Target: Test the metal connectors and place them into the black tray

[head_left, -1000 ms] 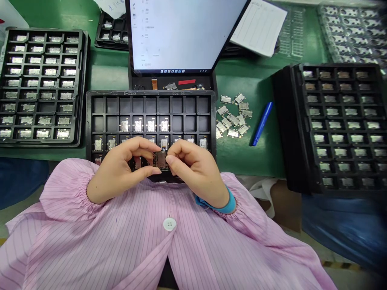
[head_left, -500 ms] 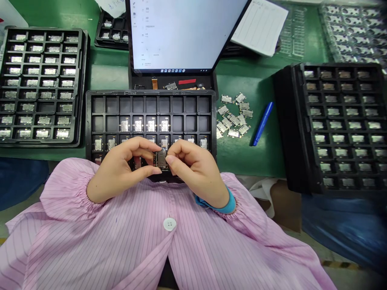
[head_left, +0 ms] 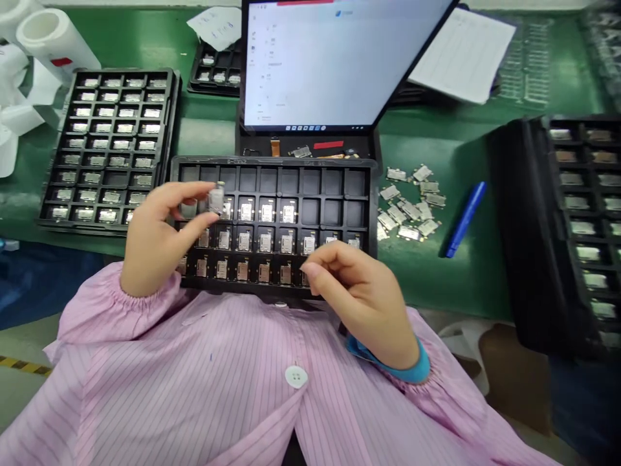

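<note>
My left hand [head_left: 160, 230] pinches a small silvery circuit board [head_left: 216, 200] between thumb and fingertips, above the left side of the black compartment tray [head_left: 274, 162]. Similar boards sit upright in the two nearer rows and in part of the row behind them. My right hand [head_left: 361, 291] is over the tray's front right corner, thumb and forefinger pressed together; whether anything small is between them is hidden. A blue band circles the right wrist.
Loose boards [head_left: 410, 210] lie piled right of the tray, beside a blue marker pen [head_left: 466, 220]. Filled tray stacks stand at left [head_left: 177, 97] and right [head_left: 514, 246]. Behind are a screen [head_left: 334, 71], a paper sheet [head_left: 463, 55] and white rolls [head_left: 58, 45].
My hands have parted. The left has carried the board left and away from me over the tray; the right has drawn off to the right. The view has shifted left.
</note>
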The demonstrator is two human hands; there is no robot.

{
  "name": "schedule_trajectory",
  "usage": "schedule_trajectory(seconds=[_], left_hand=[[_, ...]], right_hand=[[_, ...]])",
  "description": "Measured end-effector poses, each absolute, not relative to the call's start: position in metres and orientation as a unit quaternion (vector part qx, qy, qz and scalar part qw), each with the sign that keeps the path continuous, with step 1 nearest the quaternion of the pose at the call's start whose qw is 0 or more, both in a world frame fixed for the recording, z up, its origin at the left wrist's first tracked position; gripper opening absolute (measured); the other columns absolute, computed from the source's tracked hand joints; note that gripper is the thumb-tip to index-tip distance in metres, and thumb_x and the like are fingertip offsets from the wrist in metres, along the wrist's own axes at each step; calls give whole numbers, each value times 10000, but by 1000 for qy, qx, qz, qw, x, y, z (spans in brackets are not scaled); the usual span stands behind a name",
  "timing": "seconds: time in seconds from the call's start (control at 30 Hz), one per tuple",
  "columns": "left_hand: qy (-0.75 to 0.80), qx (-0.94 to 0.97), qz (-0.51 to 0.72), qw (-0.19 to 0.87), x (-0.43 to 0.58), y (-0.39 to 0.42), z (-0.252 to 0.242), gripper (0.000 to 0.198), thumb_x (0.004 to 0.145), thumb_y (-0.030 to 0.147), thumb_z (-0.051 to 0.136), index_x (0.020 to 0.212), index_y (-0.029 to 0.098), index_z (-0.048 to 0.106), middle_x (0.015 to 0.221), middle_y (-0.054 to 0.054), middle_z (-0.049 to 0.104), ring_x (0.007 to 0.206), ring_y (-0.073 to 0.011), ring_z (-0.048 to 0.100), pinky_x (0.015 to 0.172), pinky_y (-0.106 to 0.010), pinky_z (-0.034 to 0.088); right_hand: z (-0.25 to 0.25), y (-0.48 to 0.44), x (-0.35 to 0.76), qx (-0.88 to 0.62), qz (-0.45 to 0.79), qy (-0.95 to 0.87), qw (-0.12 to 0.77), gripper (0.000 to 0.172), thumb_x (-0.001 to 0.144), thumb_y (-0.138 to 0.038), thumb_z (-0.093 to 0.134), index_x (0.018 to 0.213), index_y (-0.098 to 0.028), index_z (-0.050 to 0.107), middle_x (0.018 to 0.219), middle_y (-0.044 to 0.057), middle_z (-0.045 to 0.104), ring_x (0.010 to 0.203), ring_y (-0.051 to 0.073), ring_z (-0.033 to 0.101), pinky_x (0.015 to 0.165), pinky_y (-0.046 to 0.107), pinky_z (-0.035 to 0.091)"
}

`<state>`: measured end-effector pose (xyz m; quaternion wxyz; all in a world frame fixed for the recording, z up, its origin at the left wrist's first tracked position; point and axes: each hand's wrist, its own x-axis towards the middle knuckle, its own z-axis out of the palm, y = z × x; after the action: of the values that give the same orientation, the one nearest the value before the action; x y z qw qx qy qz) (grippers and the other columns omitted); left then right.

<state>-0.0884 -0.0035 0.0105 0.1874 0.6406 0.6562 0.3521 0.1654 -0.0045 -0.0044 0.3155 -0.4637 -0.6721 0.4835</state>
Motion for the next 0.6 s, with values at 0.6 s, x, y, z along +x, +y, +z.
schedule_trajectory(seconds=[0.6], left_hand=[[700,693,116,129,-115,-2,-11,381,924,531,465,1250,357,558,978,-32,552,842,-286,559,773,-456,464]], right_hand=[[-29,22,282,-724,155,-599,304,113,854,-247,599,917,-175,659,889,68,673,744,203,603,762,375,487]])
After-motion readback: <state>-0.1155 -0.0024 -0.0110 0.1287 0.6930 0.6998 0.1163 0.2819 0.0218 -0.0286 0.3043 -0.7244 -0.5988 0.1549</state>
